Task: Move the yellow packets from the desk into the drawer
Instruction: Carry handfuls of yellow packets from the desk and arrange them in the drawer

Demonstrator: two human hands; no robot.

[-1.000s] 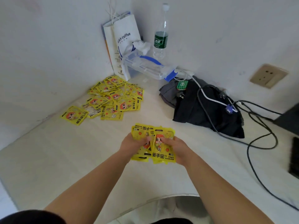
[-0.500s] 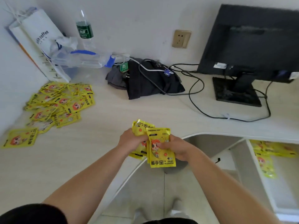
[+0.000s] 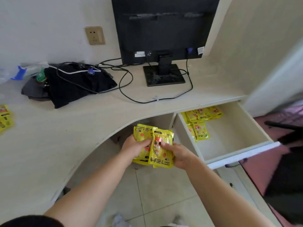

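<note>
Both hands hold one bunch of yellow hand-warmer packets (image 3: 159,154) in the air, below the curved front edge of the desk (image 3: 68,128). My left hand (image 3: 133,147) grips the bunch from the left, my right hand (image 3: 178,154) pinches the front packet from the right. The drawer (image 3: 232,133) stands pulled open to the right of my hands, with several yellow packets (image 3: 199,123) lying in its back left part. A few more yellow packets (image 3: 5,118) lie on the desk at the far left edge of the view.
A black monitor (image 3: 164,30) stands at the back of the desk with cables (image 3: 127,89) trailing forward. Dark clothing (image 3: 75,84) lies left of it. A wall socket (image 3: 95,35) sits behind. Below are floor tiles (image 3: 157,194); a black chair (image 3: 288,169) stands at the right.
My view has swung right, from the packet pile to the open drawer. Both hands have carried the bunch off the desk and now hold it beside the drawer.
</note>
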